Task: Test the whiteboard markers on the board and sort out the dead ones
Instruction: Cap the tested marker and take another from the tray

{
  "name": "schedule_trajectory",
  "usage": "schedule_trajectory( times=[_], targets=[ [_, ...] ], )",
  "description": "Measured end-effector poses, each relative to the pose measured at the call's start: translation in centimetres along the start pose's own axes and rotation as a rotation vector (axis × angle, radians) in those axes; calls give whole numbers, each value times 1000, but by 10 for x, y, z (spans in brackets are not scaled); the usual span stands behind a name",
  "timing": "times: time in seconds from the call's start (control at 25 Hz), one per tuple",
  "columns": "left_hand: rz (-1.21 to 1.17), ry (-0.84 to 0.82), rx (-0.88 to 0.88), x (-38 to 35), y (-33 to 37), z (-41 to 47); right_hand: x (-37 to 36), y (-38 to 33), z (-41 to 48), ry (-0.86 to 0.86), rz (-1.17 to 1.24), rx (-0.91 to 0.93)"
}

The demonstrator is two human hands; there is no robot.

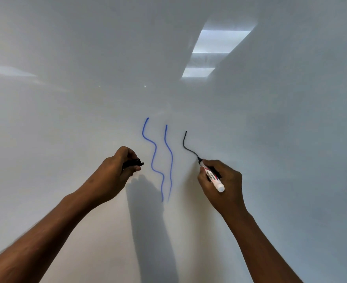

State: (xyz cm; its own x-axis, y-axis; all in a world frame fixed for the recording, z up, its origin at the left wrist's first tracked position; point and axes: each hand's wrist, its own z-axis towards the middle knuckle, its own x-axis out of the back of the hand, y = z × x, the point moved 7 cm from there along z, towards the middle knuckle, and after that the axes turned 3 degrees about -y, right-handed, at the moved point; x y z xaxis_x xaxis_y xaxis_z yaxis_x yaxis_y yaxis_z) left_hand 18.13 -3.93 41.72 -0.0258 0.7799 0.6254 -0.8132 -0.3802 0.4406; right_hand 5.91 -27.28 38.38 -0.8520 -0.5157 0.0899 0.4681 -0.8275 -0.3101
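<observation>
Your right hand (221, 180) gripped the white marker (211, 177) in curled fingers, its tip pressed to the whiteboard (66, 119) at the end of a solid black line (183, 142), so it looked alive. Your left hand (115, 168) closed round a black cap (135, 161), probably held ready for recapping. Two blue lines (165, 133) stood between your hands. No bin or tray showed.
</observation>
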Motion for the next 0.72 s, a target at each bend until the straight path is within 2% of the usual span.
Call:
schedule_trajectory(
  times=[0.24,0.44,0.56,0.72],
  targets=[
    [67,181,-62,4,14,-3,-10,11,-56,-207,-91,14],
    [80,221,-64,9,11,-11,21,1,-21,-32,-160,14],
    [65,224,-44,8,6,-14,34,-12,30,104,-101,33],
    [91,200,-38,4,5,-18,35,-9,67,109,6,-7]
  ],
)
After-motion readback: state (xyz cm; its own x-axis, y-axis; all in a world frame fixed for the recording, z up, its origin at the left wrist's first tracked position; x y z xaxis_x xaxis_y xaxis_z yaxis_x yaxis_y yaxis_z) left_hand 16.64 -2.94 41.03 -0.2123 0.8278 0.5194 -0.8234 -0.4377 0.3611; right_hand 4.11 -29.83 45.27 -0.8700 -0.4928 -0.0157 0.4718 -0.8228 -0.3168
